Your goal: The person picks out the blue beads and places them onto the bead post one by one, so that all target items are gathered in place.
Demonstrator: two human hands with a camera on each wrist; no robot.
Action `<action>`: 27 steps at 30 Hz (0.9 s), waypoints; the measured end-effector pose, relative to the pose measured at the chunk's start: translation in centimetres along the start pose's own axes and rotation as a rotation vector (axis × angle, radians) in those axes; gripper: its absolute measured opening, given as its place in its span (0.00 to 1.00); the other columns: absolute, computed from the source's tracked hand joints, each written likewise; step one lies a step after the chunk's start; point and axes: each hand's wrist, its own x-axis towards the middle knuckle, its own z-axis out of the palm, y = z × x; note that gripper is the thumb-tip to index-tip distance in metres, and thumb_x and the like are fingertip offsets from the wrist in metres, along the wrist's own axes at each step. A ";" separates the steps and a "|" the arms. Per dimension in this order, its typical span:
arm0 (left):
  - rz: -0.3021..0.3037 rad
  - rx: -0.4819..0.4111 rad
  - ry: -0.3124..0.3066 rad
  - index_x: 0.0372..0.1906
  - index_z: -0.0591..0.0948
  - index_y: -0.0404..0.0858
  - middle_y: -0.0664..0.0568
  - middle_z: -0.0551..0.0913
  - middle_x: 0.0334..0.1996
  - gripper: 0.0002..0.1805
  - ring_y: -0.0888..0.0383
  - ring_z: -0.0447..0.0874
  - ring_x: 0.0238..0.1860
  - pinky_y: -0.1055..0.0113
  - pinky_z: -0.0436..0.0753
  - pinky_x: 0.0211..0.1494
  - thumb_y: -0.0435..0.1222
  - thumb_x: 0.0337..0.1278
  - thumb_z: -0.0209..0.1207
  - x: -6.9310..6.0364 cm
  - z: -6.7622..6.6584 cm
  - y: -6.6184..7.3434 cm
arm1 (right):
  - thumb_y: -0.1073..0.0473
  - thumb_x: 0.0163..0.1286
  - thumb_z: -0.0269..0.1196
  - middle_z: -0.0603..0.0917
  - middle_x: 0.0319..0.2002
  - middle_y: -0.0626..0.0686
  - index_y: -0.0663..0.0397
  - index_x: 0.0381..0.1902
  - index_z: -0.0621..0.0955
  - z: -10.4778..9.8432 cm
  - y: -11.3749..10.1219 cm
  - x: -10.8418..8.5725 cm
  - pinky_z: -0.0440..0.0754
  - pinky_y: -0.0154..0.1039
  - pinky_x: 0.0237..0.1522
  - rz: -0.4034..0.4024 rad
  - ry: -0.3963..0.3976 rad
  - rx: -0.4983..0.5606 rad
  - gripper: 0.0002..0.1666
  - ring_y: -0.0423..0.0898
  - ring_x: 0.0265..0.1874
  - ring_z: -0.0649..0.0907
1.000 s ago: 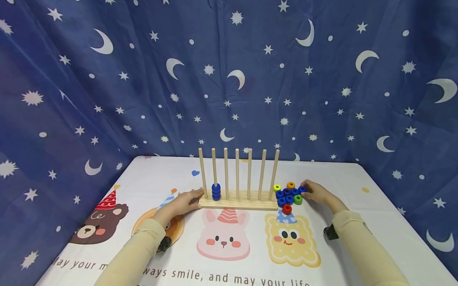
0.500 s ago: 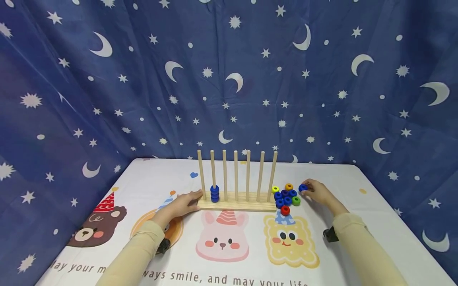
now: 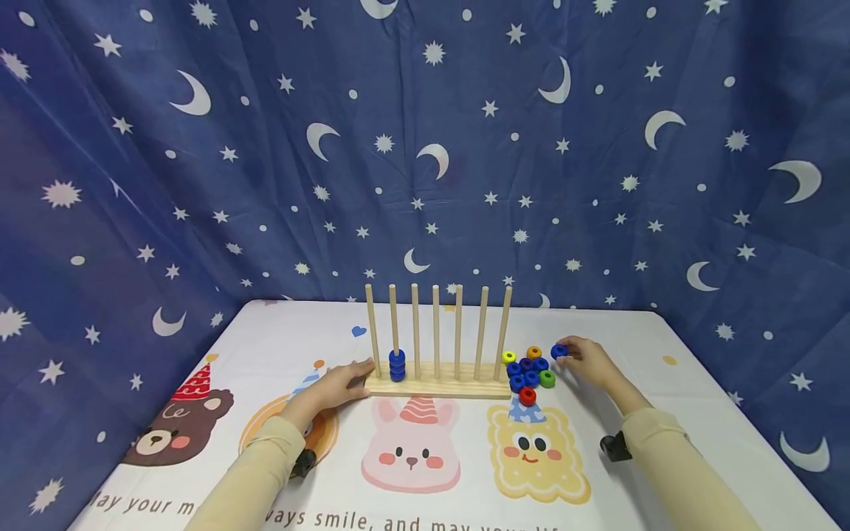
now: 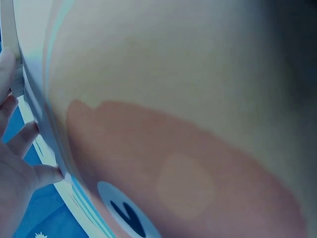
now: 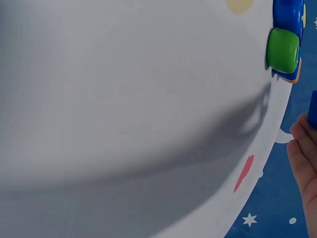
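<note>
A wooden peg rack [image 3: 438, 388] with several upright pegs stands mid-table. Three blue beads are stacked on its second peg from the left. My left hand [image 3: 340, 384] holds the rack's left end, thumb at the front corner and index finger toward the rear; its other fingers spread beside it in the left wrist view. Between thumb and fingers, my right hand [image 3: 588, 363] pinches a blue bead [image 3: 559, 352], just right of a bead cluster. That bead shows only partly at the right wrist view's edge, apart from the tablecloth.
Against the rack's right end lie several loose beads: blue ones [image 3: 531, 379], yellow [image 3: 509, 357], orange [image 3: 534, 352], green [image 3: 547, 378] and red [image 3: 527, 397]. A white tablecloth [image 3: 624, 332] with cartoon prints covers the table. Behind it hangs a blue star-and-moon curtain [image 3: 465, 206].
My right hand has drawn the blue bead away from the cluster and lifted it slightly. My left hand keeps its place at the rack. The head view has tilted a little.
</note>
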 end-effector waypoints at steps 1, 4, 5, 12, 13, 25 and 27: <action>-0.002 -0.001 -0.001 0.66 0.65 0.28 0.33 0.63 0.67 0.33 0.29 0.59 0.66 0.24 0.51 0.61 0.39 0.60 0.59 0.0 0.0 0.0 | 0.68 0.64 0.60 0.81 0.43 0.71 0.76 0.47 0.76 0.0 -0.1 -0.1 0.80 0.54 0.49 -0.004 0.009 0.003 0.16 0.63 0.44 0.83; -0.004 -0.006 -0.004 0.66 0.65 0.27 0.33 0.63 0.67 0.33 0.29 0.59 0.66 0.24 0.50 0.60 0.38 0.60 0.59 -0.1 -0.1 0.1 | 0.68 0.64 0.60 0.81 0.45 0.72 0.76 0.49 0.76 0.0 -0.5 -0.3 0.80 0.54 0.49 -0.006 0.037 0.014 0.18 0.64 0.45 0.83; -0.005 -0.008 -0.005 0.66 0.65 0.27 0.33 0.63 0.67 0.33 0.29 0.59 0.66 0.24 0.50 0.60 0.38 0.60 0.59 -0.1 -0.2 0.1 | 0.68 0.65 0.60 0.81 0.46 0.72 0.76 0.50 0.76 -0.1 -0.7 -0.4 0.80 0.54 0.49 -0.010 0.046 0.019 0.18 0.65 0.45 0.82; 0.002 -0.003 -0.006 0.66 0.65 0.27 0.33 0.63 0.67 0.33 0.30 0.59 0.67 0.25 0.51 0.62 0.38 0.60 0.59 -0.1 -0.2 0.2 | 0.65 0.65 0.61 0.81 0.48 0.72 0.75 0.53 0.75 -0.2 -2.1 -1.1 0.79 0.54 0.51 -0.028 0.098 0.050 0.22 0.65 0.47 0.82; 0.005 -0.002 -0.007 0.66 0.64 0.27 0.33 0.63 0.67 0.33 0.29 0.59 0.67 0.25 0.51 0.62 0.38 0.60 0.59 0.0 -0.2 0.2 | 0.65 0.65 0.61 0.81 0.48 0.71 0.75 0.53 0.75 -0.2 -2.2 -1.1 0.79 0.54 0.51 -0.033 0.105 0.048 0.22 0.65 0.48 0.82; -0.018 -0.014 -0.002 0.67 0.64 0.28 0.34 0.63 0.68 0.33 0.30 0.58 0.67 0.22 0.47 0.60 0.38 0.60 0.59 0.0 -0.1 0.1 | 0.66 0.62 0.64 0.81 0.50 0.68 0.69 0.54 0.76 0.8 -4.5 -1.6 0.79 0.53 0.50 -0.160 0.217 0.080 0.23 0.61 0.47 0.83; -0.020 -0.022 -0.003 0.67 0.64 0.29 0.34 0.62 0.68 0.33 0.30 0.58 0.67 0.23 0.47 0.60 0.38 0.60 0.59 0.1 -0.1 0.2 | 0.67 0.61 0.64 0.82 0.49 0.67 0.69 0.54 0.76 0.9 -5.0 -1.6 0.79 0.53 0.50 -0.186 0.254 0.093 0.22 0.61 0.47 0.83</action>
